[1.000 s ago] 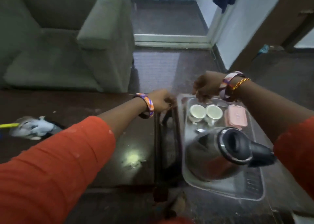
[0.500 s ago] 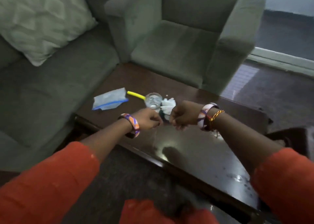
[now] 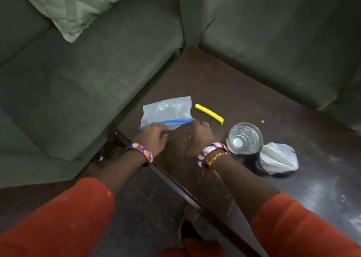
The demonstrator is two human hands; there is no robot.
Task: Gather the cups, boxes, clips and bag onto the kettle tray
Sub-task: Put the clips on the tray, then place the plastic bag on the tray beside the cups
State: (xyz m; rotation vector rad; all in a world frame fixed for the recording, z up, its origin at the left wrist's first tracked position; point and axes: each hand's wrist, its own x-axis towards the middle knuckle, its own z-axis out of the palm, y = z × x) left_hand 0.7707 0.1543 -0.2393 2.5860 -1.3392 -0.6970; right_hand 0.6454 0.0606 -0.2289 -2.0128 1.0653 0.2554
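Bare tabletop (image 3: 224, 85) beyond yellow clip (image 3: 209, 113); glass (image 3: 245, 138) close right.

Dim indoor light, soft wide-angle frame, no hard shadows.

Overall murky, greenish-grey cast; sofa cushions (image 3: 82, 77) read flat and underexposed. Dark table (image 3: 244, 92) gives a dull sheen, with pale smeared glare at lower right near the frame edge. Brightest spots: glass (image 3: 245, 137) rim catching light, white wrapper (image 3: 279, 159), yellow clip (image 3: 209, 113). Right hand (image 3: 197, 137) smeared by motion blur, outline unclear; left hand (image 3: 154, 139) a little sharper. Orange sleeves (image 3: 58, 223) at the bottom stretched and soft from lens distortion. Fine detail everywhere mushy, compression-like.
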